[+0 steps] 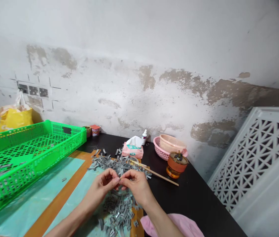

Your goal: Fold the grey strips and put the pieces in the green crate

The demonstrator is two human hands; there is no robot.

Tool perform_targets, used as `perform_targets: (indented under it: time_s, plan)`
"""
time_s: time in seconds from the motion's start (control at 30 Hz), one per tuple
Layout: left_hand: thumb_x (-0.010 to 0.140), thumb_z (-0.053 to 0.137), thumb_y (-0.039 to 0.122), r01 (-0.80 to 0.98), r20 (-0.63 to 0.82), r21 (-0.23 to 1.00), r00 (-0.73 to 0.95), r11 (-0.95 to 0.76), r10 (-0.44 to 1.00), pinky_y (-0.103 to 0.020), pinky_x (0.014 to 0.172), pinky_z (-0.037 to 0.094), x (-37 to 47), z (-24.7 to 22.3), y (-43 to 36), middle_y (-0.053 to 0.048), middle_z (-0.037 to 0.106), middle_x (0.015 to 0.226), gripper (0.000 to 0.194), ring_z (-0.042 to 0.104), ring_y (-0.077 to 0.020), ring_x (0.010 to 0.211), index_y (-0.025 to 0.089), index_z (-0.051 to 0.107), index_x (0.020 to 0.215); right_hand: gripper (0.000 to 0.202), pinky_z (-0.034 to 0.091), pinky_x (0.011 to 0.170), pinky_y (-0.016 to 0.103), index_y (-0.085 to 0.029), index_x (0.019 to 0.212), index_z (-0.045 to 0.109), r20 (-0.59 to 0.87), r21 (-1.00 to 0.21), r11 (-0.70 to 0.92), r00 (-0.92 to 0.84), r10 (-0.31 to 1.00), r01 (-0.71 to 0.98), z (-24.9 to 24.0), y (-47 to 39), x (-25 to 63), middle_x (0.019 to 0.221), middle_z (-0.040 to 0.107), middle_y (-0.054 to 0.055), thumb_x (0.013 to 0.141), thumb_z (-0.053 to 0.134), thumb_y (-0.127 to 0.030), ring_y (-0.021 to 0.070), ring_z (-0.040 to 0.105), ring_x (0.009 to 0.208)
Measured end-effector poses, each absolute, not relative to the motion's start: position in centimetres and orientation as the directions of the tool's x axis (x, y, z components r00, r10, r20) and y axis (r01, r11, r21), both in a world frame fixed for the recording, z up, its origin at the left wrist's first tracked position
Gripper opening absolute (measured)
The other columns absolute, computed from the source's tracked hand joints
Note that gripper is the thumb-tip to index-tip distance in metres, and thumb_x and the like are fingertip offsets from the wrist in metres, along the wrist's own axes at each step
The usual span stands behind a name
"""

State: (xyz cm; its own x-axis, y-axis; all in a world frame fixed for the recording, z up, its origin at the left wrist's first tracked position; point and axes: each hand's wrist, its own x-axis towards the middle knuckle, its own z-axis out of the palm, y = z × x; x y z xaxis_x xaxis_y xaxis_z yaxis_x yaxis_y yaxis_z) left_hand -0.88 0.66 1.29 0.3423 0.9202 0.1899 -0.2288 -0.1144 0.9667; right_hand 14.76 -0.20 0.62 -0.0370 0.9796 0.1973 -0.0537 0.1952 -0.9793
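My left hand (108,181) and my right hand (134,185) meet fingertip to fingertip, both in a pinch. Whatever lies between the fingertips is too small and hidden to name. Just beyond them spreads a loose pile of grey strips (106,162). Nearer to me, below the hands, is a heap of small grey pieces (119,210), some with a metallic shine. Both heaps rest on a pale green sheet (66,200) edged with brown tape.
A green plastic crate (40,163) with grey strips stands left. Behind are a tissue pack (132,150), a small white bottle (144,137) and pink and peach basins (172,143). An amber jar (177,164), wooden stick (163,177) and pink cloth (182,225) lie right.
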Motion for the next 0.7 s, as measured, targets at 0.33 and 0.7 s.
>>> perform_targets:
  time_s: [0.33, 0.7]
  plan:
    - [0.057, 0.087, 0.045, -0.274, 0.138, 0.96, 0.251, -0.067, 0.958, -0.023, 0.055, 0.045, -1.1, 0.5, 1.6, 0.005, 0.064, 0.061, 0.043, 0.058, -0.0115, 0.055, 0.018, 0.059, 0.076, 0.016, 0.057, 0.06, 0.03, -0.019, 0.08, 0.079, 0.291, -0.954, 0.291, -0.014, 0.957, 0.079, -0.2, -0.4, 14.3, 0.08, 0.067, 0.004, 0.073, 0.072, -0.031, 0.0186, 0.066, 0.066]
    - [0.074, 0.072, 0.026, -0.025, 0.344, 0.939, 0.145, -0.344, 0.928, -0.025, 0.061, 0.044, -1.2, -0.1, 1.4, 0.002, 0.062, 0.067, 0.012, 0.057, -0.0159, 0.065, 0.019, 0.062, 0.072, 0.014, 0.051, 0.057, 0.024, -0.019, 0.079, 0.074, 0.378, -0.892, 0.372, -0.03, 0.925, 0.255, -0.3, -0.6, 14.2, 0.079, 0.064, 0.003, 0.081, 0.06, -0.022, 0.0167, 0.062, 0.07]
